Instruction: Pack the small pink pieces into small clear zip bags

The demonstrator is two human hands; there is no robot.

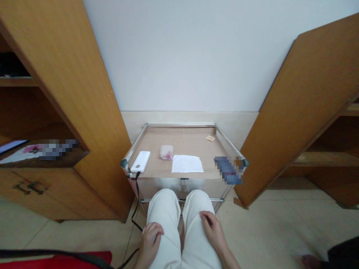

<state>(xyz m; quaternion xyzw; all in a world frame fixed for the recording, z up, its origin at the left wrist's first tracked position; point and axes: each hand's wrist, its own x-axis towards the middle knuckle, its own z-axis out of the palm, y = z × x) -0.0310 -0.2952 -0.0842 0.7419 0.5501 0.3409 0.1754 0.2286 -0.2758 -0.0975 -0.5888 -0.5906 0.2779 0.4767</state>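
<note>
Left hand point(151, 239) on the left thigh of the pale trousers point(165, 216), fingers bent inward; wrist cut by the lower edge. Right hand point(211, 228) on the right thigh, fingers loosely curled. Both palms hidden; cannot tell whether either is closed on anything.

Past the knees, the rimmed worktop point(182, 142). White sheet point(187, 164) flat near its front edge, paper or cloth unclear. Pink-marked packet point(166, 152) just beside it, to the left. White power bank point(140, 161) at the front left corner; black cable point(137, 194) drops over the rim, its lower run partly lost behind the left hand. Small tan piece point(210, 138) at back right, markings illegible. Front right: bluish item point(228, 170) pixelated, unidentifiable, overlapping the rim.

Wooden cabinets, left point(86, 93) and right point(303, 104), flank the worktop. Red item point(84, 258) lower left, cut off. Lower right, another person's foot point(310, 260), blurred.
</note>
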